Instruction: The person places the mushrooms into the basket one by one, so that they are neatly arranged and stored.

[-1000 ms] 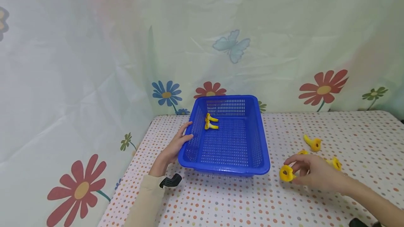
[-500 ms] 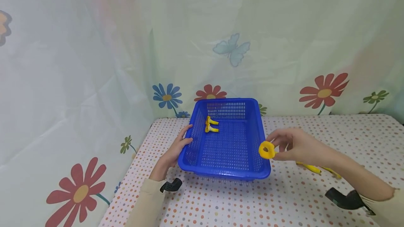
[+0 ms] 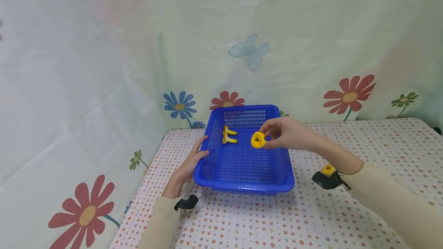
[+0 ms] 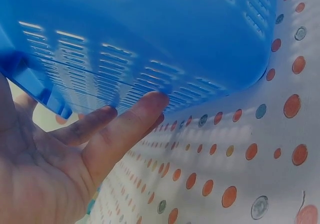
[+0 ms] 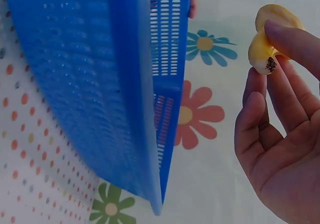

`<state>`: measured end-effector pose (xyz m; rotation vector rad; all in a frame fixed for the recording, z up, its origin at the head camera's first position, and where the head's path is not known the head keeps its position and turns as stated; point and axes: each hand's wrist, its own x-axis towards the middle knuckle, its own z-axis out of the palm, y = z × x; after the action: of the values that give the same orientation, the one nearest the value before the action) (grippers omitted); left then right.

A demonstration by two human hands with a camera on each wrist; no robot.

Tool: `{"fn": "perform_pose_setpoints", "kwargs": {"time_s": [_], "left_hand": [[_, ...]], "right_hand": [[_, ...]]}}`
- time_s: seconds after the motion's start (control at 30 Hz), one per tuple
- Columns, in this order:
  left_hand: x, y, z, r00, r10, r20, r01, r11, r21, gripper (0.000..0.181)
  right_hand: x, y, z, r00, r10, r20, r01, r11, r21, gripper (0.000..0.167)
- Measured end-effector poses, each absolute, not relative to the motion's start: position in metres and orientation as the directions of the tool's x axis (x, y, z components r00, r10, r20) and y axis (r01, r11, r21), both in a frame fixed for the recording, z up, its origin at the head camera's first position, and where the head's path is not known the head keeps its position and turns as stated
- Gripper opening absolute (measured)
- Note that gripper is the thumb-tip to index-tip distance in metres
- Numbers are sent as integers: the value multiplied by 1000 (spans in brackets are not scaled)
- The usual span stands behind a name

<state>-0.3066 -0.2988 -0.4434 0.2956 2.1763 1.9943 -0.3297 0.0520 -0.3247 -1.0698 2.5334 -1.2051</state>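
yellow mushroom (image 3: 257,144): my right grip (image 3: 290,133) pinches it above the blue basket (image 3: 242,186), which my spread left grip (image 3: 189,163) likely steadies.

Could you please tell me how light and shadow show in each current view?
Head view: even light, faint shadow beneath the blue basket on the dotted cloth; left wrist: bright slots, light streaks on the cloth; right wrist: the yellow piece looks pale.

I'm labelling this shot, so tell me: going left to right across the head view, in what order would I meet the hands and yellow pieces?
Left hand, two yellow pieces in the basket, held yellow piece, right hand, partly hidden yellow piece.
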Motion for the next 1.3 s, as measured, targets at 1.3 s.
{"fn": "perform_pose_setpoints", "kwargs": {"time_s": [1.3], "left_hand": [[-310,-302,-436,-951,310,-21,-10,39,999,59]], "right_hand": [[-417,-67,-360,-759,-652,9,-367,416,-832,19]]}}
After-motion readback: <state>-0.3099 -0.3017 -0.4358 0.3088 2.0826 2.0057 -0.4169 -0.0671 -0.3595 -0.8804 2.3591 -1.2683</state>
